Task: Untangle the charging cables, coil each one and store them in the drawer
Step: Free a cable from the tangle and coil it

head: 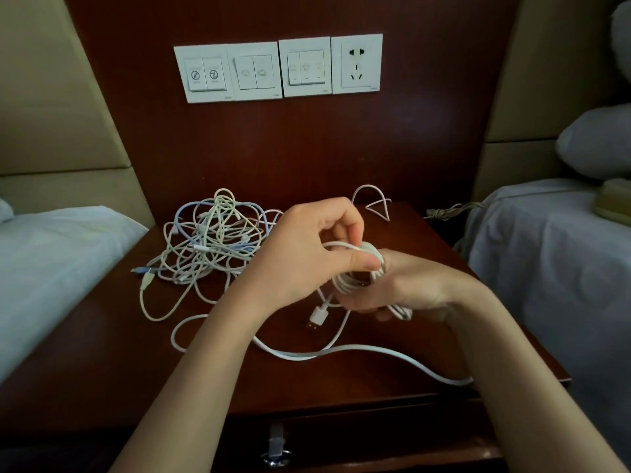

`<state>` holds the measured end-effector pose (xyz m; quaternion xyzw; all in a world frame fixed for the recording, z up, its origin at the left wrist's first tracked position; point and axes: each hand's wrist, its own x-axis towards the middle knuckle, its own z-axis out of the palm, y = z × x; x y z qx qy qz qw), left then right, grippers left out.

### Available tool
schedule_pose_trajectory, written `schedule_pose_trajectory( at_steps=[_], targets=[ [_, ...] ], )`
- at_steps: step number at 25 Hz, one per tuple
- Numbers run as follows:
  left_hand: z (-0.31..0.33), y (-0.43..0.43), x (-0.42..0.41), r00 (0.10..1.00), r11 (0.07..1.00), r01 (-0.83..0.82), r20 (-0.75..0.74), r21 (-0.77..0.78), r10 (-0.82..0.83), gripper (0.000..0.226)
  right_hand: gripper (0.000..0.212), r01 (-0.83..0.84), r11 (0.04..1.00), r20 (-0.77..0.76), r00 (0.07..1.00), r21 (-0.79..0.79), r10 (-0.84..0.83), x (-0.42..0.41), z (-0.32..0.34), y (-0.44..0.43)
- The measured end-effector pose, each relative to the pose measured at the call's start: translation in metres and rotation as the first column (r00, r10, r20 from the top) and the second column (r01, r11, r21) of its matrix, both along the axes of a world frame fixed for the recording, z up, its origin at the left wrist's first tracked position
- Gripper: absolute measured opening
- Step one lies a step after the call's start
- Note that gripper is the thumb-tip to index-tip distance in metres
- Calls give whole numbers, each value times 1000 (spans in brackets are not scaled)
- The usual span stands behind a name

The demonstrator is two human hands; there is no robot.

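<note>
A tangle of white and pale blue charging cables (211, 240) lies at the back left of the dark wooden nightstand (102, 353). Over the middle of the top, my right hand (409, 288) holds a partly wound coil of white cable (358, 268), and my left hand (307, 247) pinches that cable at the coil's top. The loose tail of this cable (341, 353) trails across the front of the top to the right edge, and a USB plug (317, 319) dangles below the coil. The drawer (341, 438) with a metal handle (276, 448) sits below the front edge.
Beds with pale sheets flank the nightstand, one on the left (51, 268) and one on the right (546, 268). A pink cable loop (375, 203) stands at the back of the top. Wall switches and a socket (280, 68) sit above. A cord (450, 209) runs off the back right.
</note>
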<state>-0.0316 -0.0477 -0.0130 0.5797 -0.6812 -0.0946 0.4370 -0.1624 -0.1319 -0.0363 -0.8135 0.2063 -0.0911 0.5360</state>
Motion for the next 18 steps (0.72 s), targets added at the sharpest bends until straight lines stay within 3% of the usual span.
schedule_pose_trajectory(
  at_steps=[3, 7, 12, 16, 18],
  targets=[
    [-3, -4, 2, 989, 997, 50, -137, -62, -58, 18, 4, -44, 997, 117, 993, 66, 36, 1, -3, 0],
    [-16, -13, 12, 949, 990, 27, -307, -142, -70, 6, 28, -126, 926, 396, 918, 356, -28, -4, -4, -5],
    [-25, -21, 8, 996, 976, -88, -2, -198, 90, 12, 36, -60, 887, 470, 863, 458, -185, 1, -9, -5],
    [-30, -29, 2, 876, 913, -305, 298, -270, 380, 13, 53, -15, 855, 505, 812, 518, -292, 10, -10, -4],
    [-33, -31, 4, 818, 872, -412, 313, -264, 482, 11, 51, -65, 806, 563, 749, 588, -350, 11, -7, -4]
  ],
)
